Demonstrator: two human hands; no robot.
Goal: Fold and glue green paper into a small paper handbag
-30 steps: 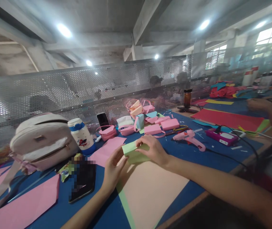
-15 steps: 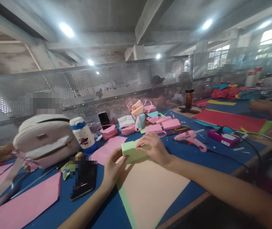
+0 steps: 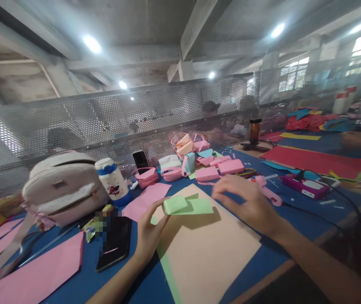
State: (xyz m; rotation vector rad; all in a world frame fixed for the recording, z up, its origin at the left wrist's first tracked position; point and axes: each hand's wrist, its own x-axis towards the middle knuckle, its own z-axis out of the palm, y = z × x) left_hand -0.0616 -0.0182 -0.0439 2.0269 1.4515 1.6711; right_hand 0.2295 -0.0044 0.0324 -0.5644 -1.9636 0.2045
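My left hand (image 3: pixel 151 230) pinches one end of a folded light-green paper piece (image 3: pixel 199 206) between thumb and fingers. The piece has a box-like folded end near the fingertips and a flat flap reaching right. It is over a peach paper sheet (image 3: pixel 209 253), which has green paper (image 3: pixel 168 272) showing along its left edge. My right hand (image 3: pixel 247 202) hovers apart from the green piece, over the sheet's right side, fingers loosely bent and slightly blurred, with nothing seen in them. Behind it, a pink glue gun (image 3: pixel 271 196) lies partly hidden.
Pink paper boxes (image 3: pixel 207 174) and small paper bags are piled at the back before a perforated metal screen (image 3: pixel 155 114). Leftward are a bottle (image 3: pixel 113 181), a white backpack (image 3: pixel 66 190), a phone (image 3: pixel 117 245) and pink sheets (image 3: pixel 41 270). Rightward lies a purple device (image 3: pixel 305 185) with cables.
My right hand has let go of the green paper piece and moved right, in front of the glue gun. The piece's flap now shows flat, with my left hand still holding its end.
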